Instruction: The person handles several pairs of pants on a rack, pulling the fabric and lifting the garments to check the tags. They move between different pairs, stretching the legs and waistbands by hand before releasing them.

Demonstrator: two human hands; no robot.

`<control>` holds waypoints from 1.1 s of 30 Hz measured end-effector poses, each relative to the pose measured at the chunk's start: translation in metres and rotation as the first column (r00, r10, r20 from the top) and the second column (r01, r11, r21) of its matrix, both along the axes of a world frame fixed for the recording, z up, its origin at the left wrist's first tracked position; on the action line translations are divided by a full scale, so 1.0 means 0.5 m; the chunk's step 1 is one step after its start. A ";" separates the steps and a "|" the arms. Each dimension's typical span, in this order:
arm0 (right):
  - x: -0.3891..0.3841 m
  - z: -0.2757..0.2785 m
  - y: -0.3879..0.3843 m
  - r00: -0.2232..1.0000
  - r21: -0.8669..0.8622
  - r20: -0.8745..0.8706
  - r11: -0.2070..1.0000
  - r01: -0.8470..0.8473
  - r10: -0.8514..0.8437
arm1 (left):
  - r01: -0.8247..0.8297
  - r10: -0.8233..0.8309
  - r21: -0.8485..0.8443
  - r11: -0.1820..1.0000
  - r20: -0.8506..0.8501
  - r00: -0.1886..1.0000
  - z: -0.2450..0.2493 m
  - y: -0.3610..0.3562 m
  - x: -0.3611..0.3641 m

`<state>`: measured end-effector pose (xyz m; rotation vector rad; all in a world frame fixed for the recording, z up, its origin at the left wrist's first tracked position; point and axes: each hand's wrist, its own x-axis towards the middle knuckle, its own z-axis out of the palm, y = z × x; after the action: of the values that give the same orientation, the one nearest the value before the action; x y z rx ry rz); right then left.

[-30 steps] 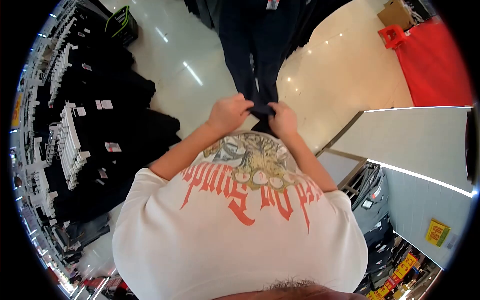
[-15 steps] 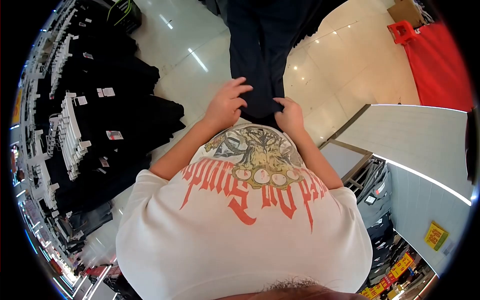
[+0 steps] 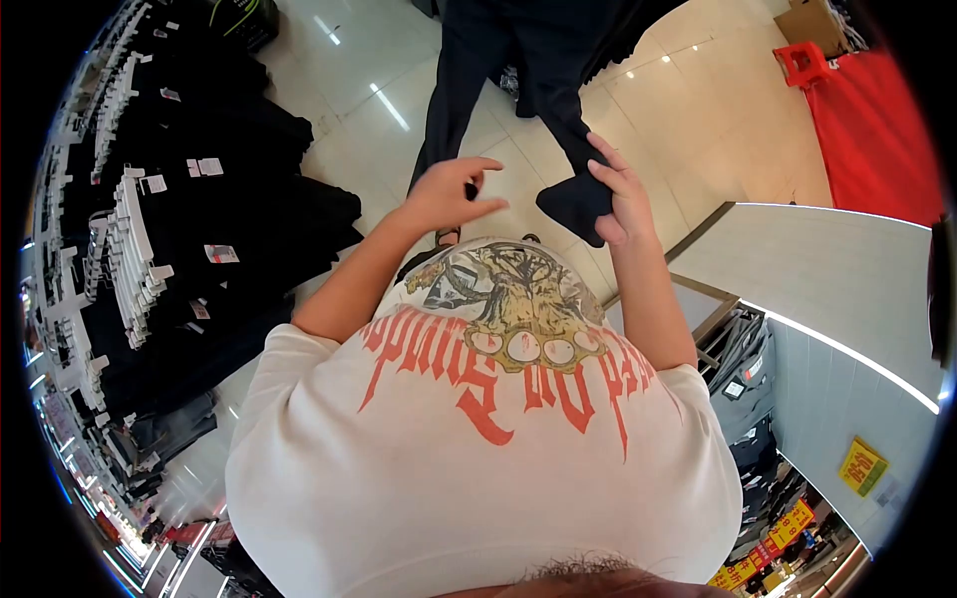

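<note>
A pair of dark navy trousers (image 3: 483, 60) stretches down from the top of the view, its legs spread apart. The leg end on the right, folded out into a flap (image 3: 576, 207), lies in my right hand (image 3: 628, 199), with my fingers along its outer side and the thumb near the hem. The other leg (image 3: 439, 125) runs down to my left hand (image 3: 444, 194) and passes behind it. My left index finger and thumb point apart, while the other fingers curl around a dark bit of cloth. Motion slightly blurs that hand.
Dark garments on white hangers (image 3: 140, 259) crowd the left side. A red cloth-covered stand (image 3: 877, 140) with a red stool (image 3: 800, 63) is at upper right. A grey-white panel (image 3: 827, 269) and hanging grey trousers (image 3: 743, 369) stand close on my right. Glossy floor tiles show between.
The trouser legs, together before, are now spread. My right hand has moved right and outward with one leg end; the other leg has swung left by my left hand.
</note>
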<state>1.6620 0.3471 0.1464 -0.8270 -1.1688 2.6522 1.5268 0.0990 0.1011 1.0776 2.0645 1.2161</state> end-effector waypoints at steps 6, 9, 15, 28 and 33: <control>-0.017 0.033 -0.043 0.992 -0.158 -0.130 0.987 -0.025 0.004 | 0.042 -0.037 0.019 0.999 -0.199 0.979 -0.030 0.056 0.058; -0.016 0.048 -0.052 0.995 -0.127 -0.088 0.991 0.037 -0.048 | 0.112 -0.110 0.003 0.994 -0.188 0.976 -0.003 0.038 0.049; -0.006 0.007 -0.055 0.997 -0.144 -0.042 0.988 0.061 -0.067 | 0.111 -0.062 0.218 0.970 -0.219 0.974 -0.005 0.037 0.059; 0.018 -0.051 -0.155 0.969 0.971 0.106 0.185 -0.149 0.224 | -0.079 0.101 0.066 0.995 -0.465 0.879 -0.013 0.075 0.019; 0.004 -0.041 -0.141 0.937 0.964 0.143 0.168 -0.205 0.320 | -0.021 0.050 0.067 0.998 -0.461 0.886 0.015 0.089 0.031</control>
<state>1.6642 0.2768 0.1259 -0.1850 -2.6389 1.3496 1.5424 0.1437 0.1086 1.4824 2.4178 1.1222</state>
